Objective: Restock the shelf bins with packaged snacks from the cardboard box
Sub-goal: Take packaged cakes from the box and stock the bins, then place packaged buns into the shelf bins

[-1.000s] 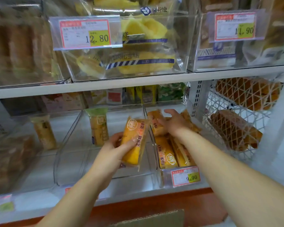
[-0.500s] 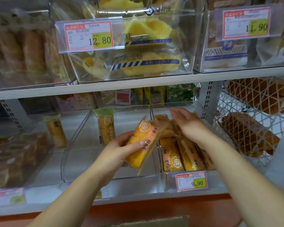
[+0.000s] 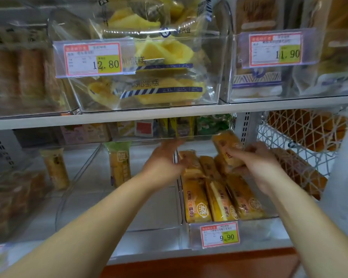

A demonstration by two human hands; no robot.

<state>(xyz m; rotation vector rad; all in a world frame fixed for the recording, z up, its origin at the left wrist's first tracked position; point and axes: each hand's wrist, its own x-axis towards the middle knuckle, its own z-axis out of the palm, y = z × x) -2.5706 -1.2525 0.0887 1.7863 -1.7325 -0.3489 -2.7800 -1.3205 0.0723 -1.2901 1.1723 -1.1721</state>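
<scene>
An orange plastic-wrapped snack pack point(image 3: 226, 146) sits right of the frame's centre, tilted, with its upper end raised over the rear of a clear plastic shelf bin point(image 3: 257, 231). The right hand point(image 3: 255, 163) grips it, fingers curled round its lower end. Beneath it, in the same bin, more orange packs point(image 3: 197, 205) lie lengthwise with labels up (three side by side at the front). The left hand point(image 3: 163, 163) hangs at mid-frame beside the bin's left wall, fingers loosely spread and holding nothing; blur hides whether the fingertips touch the rearmost pack. A red-bordered price tag reading 9.90 point(image 3: 219, 234) is fixed to the bin's front.

Left of that, a neighbouring clear bin point(image 3: 117, 213) holds one green-topped yellow pack point(image 3: 119, 163) standing upright. Across the middle of the frame runs a white shelf board point(image 3: 169, 115). It carries a clear upper bin point(image 3: 213, 93) of yellow cake slices in clear bags, tagged 12.80. At the right edge, a white wire mesh basket point(image 3: 279, 141) holds brown loaves.
</scene>
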